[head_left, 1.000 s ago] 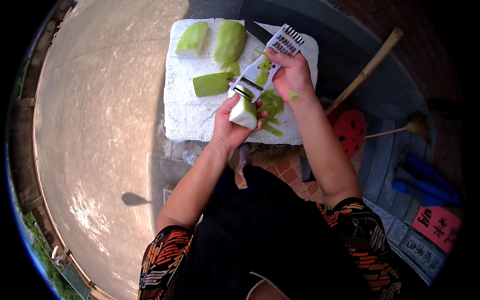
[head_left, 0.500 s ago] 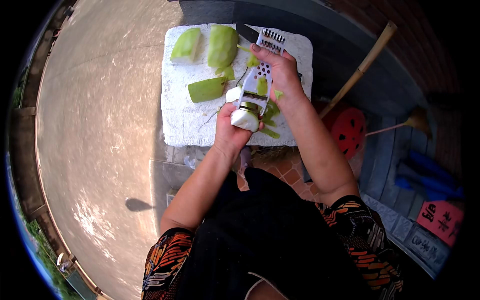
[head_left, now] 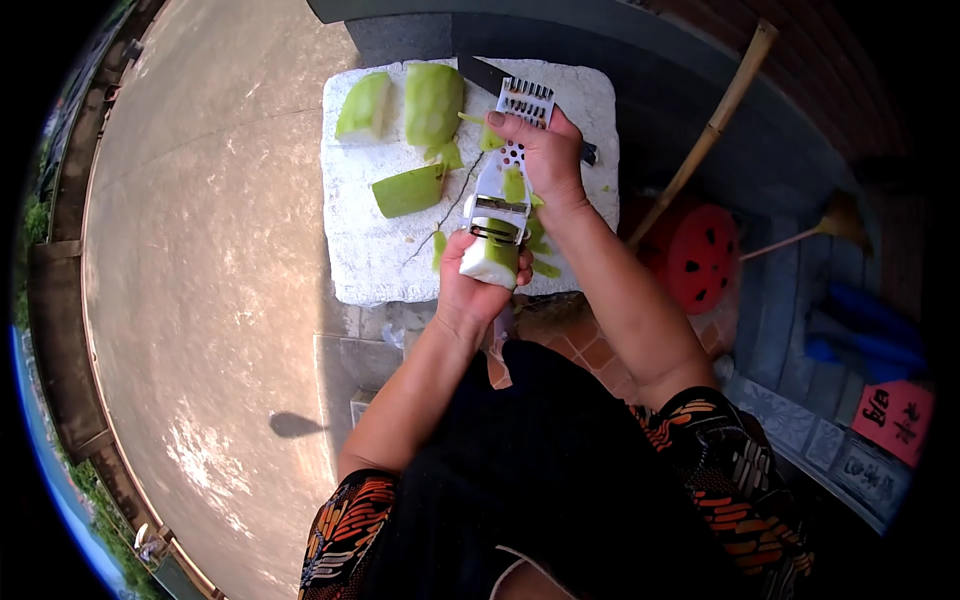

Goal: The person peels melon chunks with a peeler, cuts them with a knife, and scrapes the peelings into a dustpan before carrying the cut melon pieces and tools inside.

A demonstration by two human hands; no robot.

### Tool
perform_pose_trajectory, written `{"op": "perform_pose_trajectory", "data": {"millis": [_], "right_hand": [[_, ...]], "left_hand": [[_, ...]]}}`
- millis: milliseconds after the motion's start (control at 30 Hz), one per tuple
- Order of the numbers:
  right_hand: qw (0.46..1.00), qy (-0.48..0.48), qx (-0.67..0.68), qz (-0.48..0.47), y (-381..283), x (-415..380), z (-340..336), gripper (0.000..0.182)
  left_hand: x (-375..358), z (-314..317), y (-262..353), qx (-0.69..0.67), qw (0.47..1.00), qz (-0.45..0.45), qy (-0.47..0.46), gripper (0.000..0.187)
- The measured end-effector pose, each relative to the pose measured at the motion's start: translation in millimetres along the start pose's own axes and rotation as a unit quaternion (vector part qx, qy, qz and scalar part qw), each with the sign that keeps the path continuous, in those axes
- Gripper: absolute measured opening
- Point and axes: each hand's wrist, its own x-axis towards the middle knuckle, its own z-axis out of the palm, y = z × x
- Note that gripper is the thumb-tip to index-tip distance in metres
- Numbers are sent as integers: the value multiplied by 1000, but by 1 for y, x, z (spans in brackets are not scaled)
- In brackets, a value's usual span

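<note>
My left hand is wrapped around a short piece of pale green gourd, its white cut end facing me. In my right hand is a white peeler-grater, whose slotted peeling end rests on the gourd's upper side. A strip of green peel lies on the tool's flat part. On the white slab beyond are two peeled gourd chunks and a darker green piece with skin on. A knife's dark blade shows partly behind the peeler-grater.
Loose peels lie on the slab beside my hands. To the right stand a bamboo pole and a red object with dark holes. Blue cloth lies farther right. Sunlit concrete stretches along the left.
The peeling end has moved along the gourd, away from my body, and more green surface shows below it. My view has shifted slightly.
</note>
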Motion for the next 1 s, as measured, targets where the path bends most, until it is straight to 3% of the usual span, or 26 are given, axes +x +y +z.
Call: {"op": "perform_pose_trajectory", "data": {"millis": [133, 167, 200, 267, 333, 400, 500, 600, 700, 800, 1000], "right_hand": [[998, 32, 48, 4, 6, 18, -7, 20], [996, 58, 63, -10, 4, 28, -11, 25], [991, 74, -6, -109, 14, 48, -22, 28], [989, 113, 56, -75, 16, 74, -34, 30], [984, 111, 87, -108, 9, 84, -32, 28], [986, 69, 117, -96, 0, 85, -26, 28], [994, 19, 101, -47, -5, 79, -22, 29], [984, -26, 174, -21, -11, 64, -21, 31], [983, -66, 170, 27, -13, 36, -10, 44], [979, -103, 170, 40, -4, 24, 0, 67], [981, -120, 147, 35, 8, 18, -7, 62]], "left_hand": [[-8, 14, -1, 21, 999, 4, -37, 60], [-9, 11, -3, 51, 998, 10, -42, 63], [-12, 17, -4, 52, 997, 12, -57, 63], [-14, 32, -2, 57, 994, 15, -89, 65], [0, 18, 11, -6, 993, 2, -115, 60], [6, 17, 21, -27, 999, 29, -14, 54], [6, 27, 27, -13, 997, 70, 19, 52], [11, 6, 33, -46, 998, 37, -35, 52], [13, -2, 29, -49, 996, 31, -69, 58], [12, 4, 19, -30, 998, 45, -10, 56], [2, 12, 12, -29, 999, 29, -31, 54]]}}
